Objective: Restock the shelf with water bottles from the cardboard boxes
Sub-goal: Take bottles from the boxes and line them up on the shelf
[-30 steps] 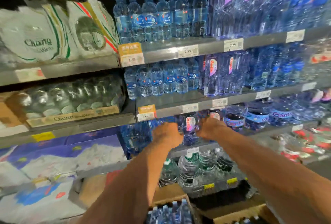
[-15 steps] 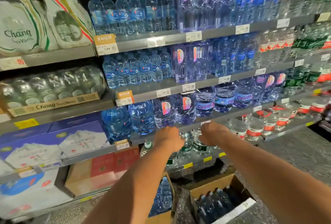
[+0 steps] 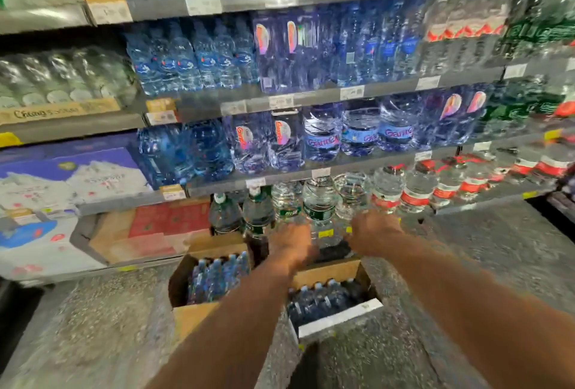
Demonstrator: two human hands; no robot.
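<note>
Cardboard boxes (image 3: pixel 189 320), two, hold blue water bottles (image 3: pixel 217 276) near left hand (image 3: pixel 292 244) and right hand (image 3: pixel 373 230); fingers (image 3: pixel 306 250) blurred, grip indiscernible.

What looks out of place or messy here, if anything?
Nothing much. The water bottles stand upright in rows on the shelf, and no spill shows on the floor. Only the two open cardboard boxes sit on the floor below, holding more bottles. Blur hides fine detail.
</note>
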